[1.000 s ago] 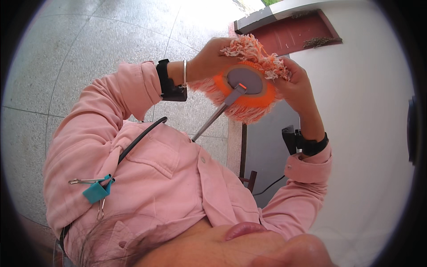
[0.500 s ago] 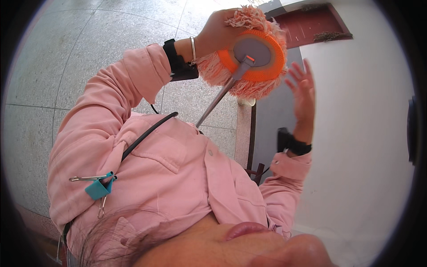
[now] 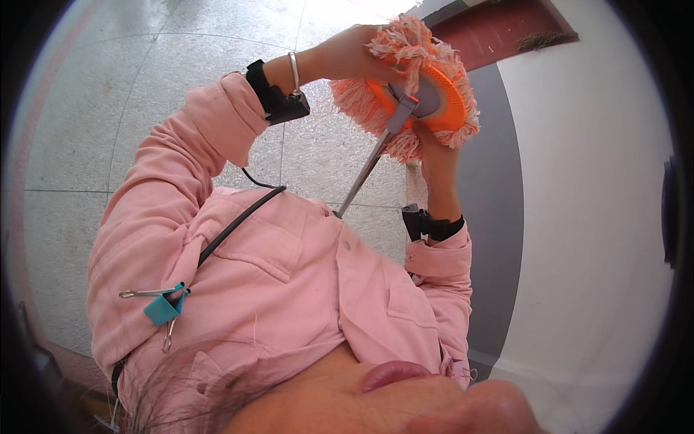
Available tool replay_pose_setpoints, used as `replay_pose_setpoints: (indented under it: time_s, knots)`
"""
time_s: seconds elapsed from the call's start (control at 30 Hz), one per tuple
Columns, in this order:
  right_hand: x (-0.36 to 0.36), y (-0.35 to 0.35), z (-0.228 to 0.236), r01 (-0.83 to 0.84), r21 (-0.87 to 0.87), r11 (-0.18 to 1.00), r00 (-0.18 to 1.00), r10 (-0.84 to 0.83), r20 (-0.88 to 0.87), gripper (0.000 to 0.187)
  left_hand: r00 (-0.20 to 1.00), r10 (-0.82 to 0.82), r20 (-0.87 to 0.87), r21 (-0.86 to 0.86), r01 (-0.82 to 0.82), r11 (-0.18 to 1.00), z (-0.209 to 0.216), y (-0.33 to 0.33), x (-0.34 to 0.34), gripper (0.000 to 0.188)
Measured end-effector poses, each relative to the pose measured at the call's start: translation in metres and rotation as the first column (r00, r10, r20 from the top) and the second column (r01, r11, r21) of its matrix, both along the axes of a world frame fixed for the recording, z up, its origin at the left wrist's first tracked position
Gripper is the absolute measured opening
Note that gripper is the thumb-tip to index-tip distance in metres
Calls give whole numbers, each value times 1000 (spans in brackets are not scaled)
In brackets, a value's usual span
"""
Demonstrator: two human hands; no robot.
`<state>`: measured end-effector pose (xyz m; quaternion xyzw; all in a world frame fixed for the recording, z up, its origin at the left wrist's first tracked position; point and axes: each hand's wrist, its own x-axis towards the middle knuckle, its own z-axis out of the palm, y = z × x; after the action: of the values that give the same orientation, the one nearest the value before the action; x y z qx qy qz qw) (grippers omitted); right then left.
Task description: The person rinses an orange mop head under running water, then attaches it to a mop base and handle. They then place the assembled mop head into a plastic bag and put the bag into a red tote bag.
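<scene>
A round mop head (image 3: 459, 94) with pink-and-white strands, an orange rim and a grey centre is held up in front of me. From its hinge a grey metal pole (image 3: 365, 170) slants down toward my chest. My left hand (image 3: 354, 54) grips the far left edge of the head, its fingertips partly buried in the strands. At the near edge, my right hand (image 3: 438, 155) is closed on the head, with the thumb near the orange rim and the other fingers hidden behind it.
Grey speckled floor tiles (image 3: 210, 94) spread out to the left. A wall with a grey lower band (image 3: 491, 181) and white upper part (image 3: 593, 181) stands at the right. A dark red recessed panel (image 3: 499, 32) is at the far right. A black cable (image 3: 238, 224) crosses my jacket, beside a teal binder clip (image 3: 165, 309).
My right hand has come in from the right, apart from the mop, and taken hold of the head. The mop head has tilted and shifted slightly to the right.
</scene>
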<state>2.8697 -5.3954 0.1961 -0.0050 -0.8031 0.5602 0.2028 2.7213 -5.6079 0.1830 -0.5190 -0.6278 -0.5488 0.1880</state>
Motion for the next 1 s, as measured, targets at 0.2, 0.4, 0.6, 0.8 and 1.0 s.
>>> replay_pose_setpoints:
  time_s: [0.2, 0.4, 0.6, 0.8, 1.0]
  knots:
    - [3, 16, -10, 28, 414, 910, 982, 52, -183, 31, 937, 16, -350, -270, -117, 956, -31, -16, -4, 30]
    - [6, 15, -12, -80, 128, 988, 996, 74, 48, 32, 996, 49, -76, -438, -77, 896, -37, -19, 14, 31]
    - [9, 9, -12, -6, 28, 1000, 999, 5, 34, 37, 864, -212, 456, -200, 332, 922, -15, -4, 14, 42]
    - [17, 16, -14, -49, 151, 987, 990, 28, 141, 40, 792, -279, 543, -221, 456, 862, -12, -12, 17, 49]
    - [6, 21, -26, -124, -307, 944, 992, 129, -4, 48, 600, -377, 706, 47, 491, 870, -24, 5, 27, 49]
